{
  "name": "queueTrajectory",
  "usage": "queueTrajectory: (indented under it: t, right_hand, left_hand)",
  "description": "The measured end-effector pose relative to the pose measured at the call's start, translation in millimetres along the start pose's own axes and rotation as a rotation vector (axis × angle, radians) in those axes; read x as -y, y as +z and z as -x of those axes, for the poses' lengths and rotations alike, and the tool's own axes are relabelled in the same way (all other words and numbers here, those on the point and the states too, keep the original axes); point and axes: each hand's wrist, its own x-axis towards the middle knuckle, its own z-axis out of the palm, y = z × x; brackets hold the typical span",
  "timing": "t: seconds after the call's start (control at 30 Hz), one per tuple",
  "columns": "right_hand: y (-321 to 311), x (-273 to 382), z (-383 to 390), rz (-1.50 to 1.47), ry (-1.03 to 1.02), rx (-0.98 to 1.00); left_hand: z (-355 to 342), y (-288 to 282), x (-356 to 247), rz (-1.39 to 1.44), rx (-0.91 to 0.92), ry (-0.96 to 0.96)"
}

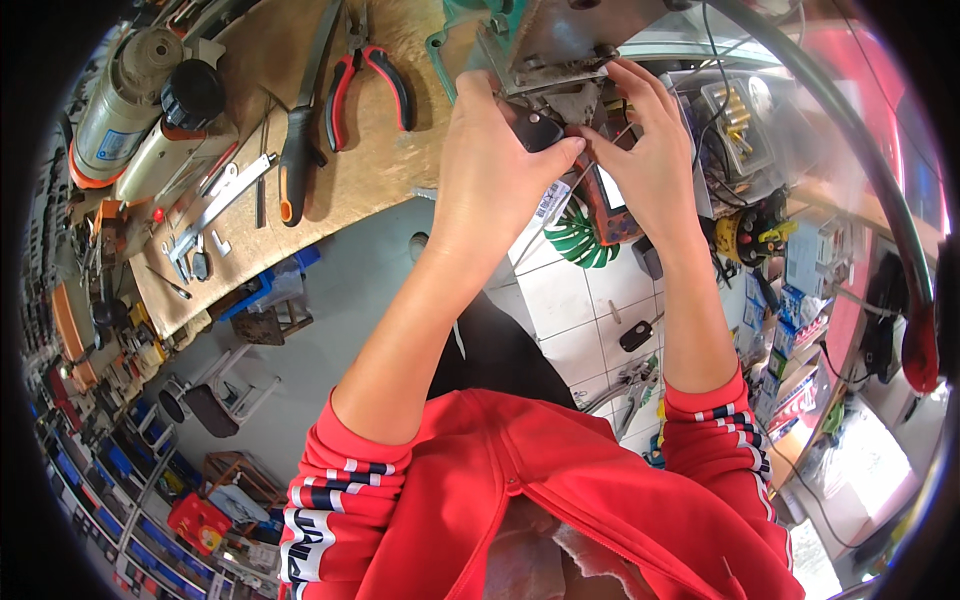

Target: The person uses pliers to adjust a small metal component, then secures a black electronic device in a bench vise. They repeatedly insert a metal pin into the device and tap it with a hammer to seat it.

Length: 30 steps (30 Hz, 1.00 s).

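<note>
Left hand (490, 160): closed around a small black fob (537, 128), thumb and fingers pinching it against the underside of a grey metal machine (545, 45) at the bench edge. Right hand (650, 150): fingers curled narrow, tips meeting the fob from the other side; whether it grips anything cannot be told. Thin wire (590, 165): runs down between both hands. Orange meter (612, 205): just below the hands. Wooden bench (380, 170): to the left. Red-handled pliers (368, 85): lying on bench, well apart from the hands. Orange-handled tool (297, 140): beside pliers. Red sleeves (345, 490): pushed up both forearms.
</note>
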Motion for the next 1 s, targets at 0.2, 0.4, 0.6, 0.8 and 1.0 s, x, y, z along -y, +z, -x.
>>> queueTrajectory:
  t: [0.2,0.4,0.6,0.8,1.0]
  right_hand:
    - [3,-11,-4,0.001,-0.035,0.063]
    - [-4,-17,-5,-0.289,0.021,0.124]
    - [-2,-23,-13,-0.461,0.137,0.105]
    - [3,-22,-8,-0.492,0.157,0.076]
    - [1,-22,-3,-0.525,0.170,0.027]
  left_hand:
    - [-3,8,1,0.034,-0.021,0.016]
    - [-5,10,4,0.028,-0.023,0.040]
    - [-5,18,2,-0.006,-0.071,0.032]
    - [-3,21,0,-0.016,-0.112,0.050]
    - [3,22,-2,0.017,-0.141,0.014]
